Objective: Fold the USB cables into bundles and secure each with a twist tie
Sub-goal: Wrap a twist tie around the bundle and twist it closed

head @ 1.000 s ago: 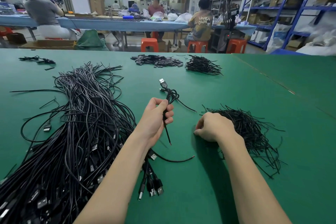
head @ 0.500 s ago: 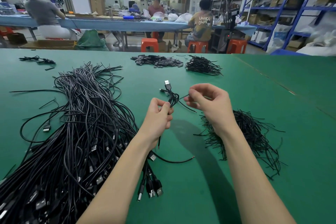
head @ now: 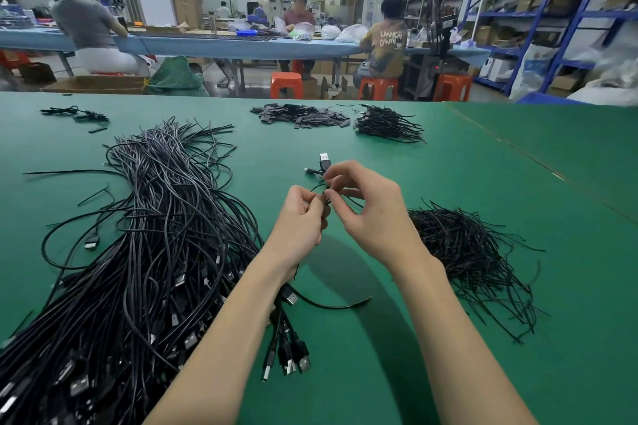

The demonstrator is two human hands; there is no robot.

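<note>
Green felt-like table (head: 397, 373), matte, with a seam line running diagonally at right. Left hand (head: 300, 221) is raised above the table, fingers curled round a folded black USB cable (head: 322, 179), thin round cord with a silver rectangular plug sticking up at the top. Right hand (head: 369, 214) is just beside it, wrist bent, thumb and forefinger pinching something thin and black at the bundle, likely a twist tie, too small to be sure; the other fingers are loosely fanned. Both forearms are bare and angle in from the bottom edge. The big cable heap (head: 138, 252) at left is a long, glossy black tangle with many flat metal plugs, too many to count. Four loose plug ends (head: 286, 355) poke out below the left forearm, and one stray cord curves to the right from there. The twist-tie pile (head: 466, 252) at right is a bushy nest of short, stiff black wires. On the far side of the table: a flat dark grey pile of small rectangular pieces (head: 300, 114), one smaller wire bundle (head: 386, 124) beside it, and a small cable clump (head: 76, 112) at far left. Beyond are a blue-topped workbench (head: 241, 45), three seated people, three orange plastic stools (head: 286, 83) and blue metal shelving (head: 552, 10) at right.
</note>
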